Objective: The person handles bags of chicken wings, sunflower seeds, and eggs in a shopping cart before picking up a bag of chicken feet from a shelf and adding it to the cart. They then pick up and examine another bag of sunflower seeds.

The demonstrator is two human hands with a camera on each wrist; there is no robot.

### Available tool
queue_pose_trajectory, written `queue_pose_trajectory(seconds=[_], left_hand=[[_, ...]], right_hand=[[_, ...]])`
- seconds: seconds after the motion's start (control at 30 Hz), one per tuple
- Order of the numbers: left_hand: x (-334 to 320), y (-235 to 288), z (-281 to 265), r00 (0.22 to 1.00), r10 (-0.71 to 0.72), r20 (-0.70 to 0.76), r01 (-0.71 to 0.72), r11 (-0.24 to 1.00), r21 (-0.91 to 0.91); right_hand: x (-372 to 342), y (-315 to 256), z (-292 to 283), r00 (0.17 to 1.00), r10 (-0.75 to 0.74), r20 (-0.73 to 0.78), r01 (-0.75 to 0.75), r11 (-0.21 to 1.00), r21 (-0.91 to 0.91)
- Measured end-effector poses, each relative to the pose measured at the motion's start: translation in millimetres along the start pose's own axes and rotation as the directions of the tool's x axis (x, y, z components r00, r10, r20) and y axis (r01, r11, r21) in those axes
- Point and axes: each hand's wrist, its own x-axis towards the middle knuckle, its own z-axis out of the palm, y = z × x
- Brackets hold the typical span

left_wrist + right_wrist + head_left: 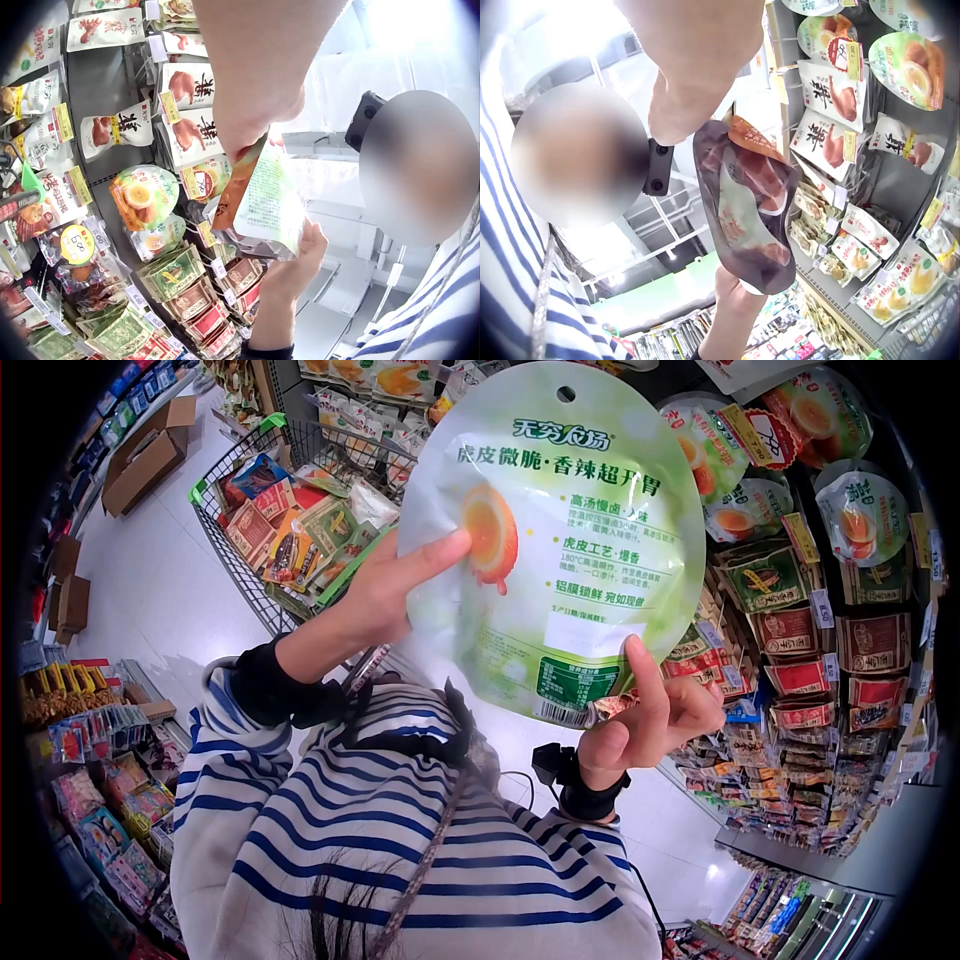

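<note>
A large rounded green-and-white pouch [590,600], its printed back toward the head camera, is held up in front of the body. My left hand [372,595] grips its left edge, thumb across the front. At the lower right, the index fingertip of my right hand [655,710] touches the pouch by the blank white label; its other fingers are bent beside the edge. The left wrist view shows the pouch [271,199] edge-on between both hands. In the right wrist view its underside [742,210] is dark and glossy with red-orange print.
A shopping cart [225,540] with several packets stands at the left. Racks of hanging snack packets [780,630] line the right side, with similar rounded pouches [858,515] near the top. An open cardboard box [150,455] lies on the floor at the upper left.
</note>
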Motion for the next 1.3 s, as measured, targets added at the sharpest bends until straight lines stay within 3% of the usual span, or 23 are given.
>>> queue_pose_trajectory(seconds=[0.1,0.2,0.33,0.57,0.67,0.8,1.2,1.3], left_hand=[[-1,1,4,1.0,-0.001,-0.03,0.001,1.0,-0.006],[-2,2,8,0.998,0.009,-0.064,-0.01,1.0,-0.015],[-2,1,5,0.999,0.015,-0.04,-0.015,1.0,-0.008],[-4,2,6,0.999,0.016,-0.034,-0.017,1.0,-0.011],[-4,2,5,0.999,0.019,-0.046,-0.02,1.0,-0.023],[-5,2,1,1.0,0.008,-0.015,-0.008,0.999,-0.04],[-5,2,2,1.0,-0.012,-0.019,0.01,0.998,-0.058],[-5,1,4,0.999,-0.032,-0.023,0.031,0.998,-0.055]], right_hand=[[-1,0,-2,0.999,0.019,0.029,-0.019,1.0,-0.013],[-3,-1,0,0.998,0.021,-0.054,-0.019,0.999,0.043],[-4,4,-2,0.968,-0.243,-0.064,0.245,0.969,0.027],[-4,-10,-4,0.982,-0.171,0.085,0.167,0.985,0.048],[-2,-11,-5,0.978,-0.192,0.081,0.191,0.981,0.029],[-5,-7,0,0.992,-0.08,-0.093,0.083,0.996,0.03],[-6,-8,-2,0.995,-0.059,-0.077,0.06,0.998,0.016],[-4,-10,-6,0.995,-0.084,0.048,0.084,0.996,0.004]])
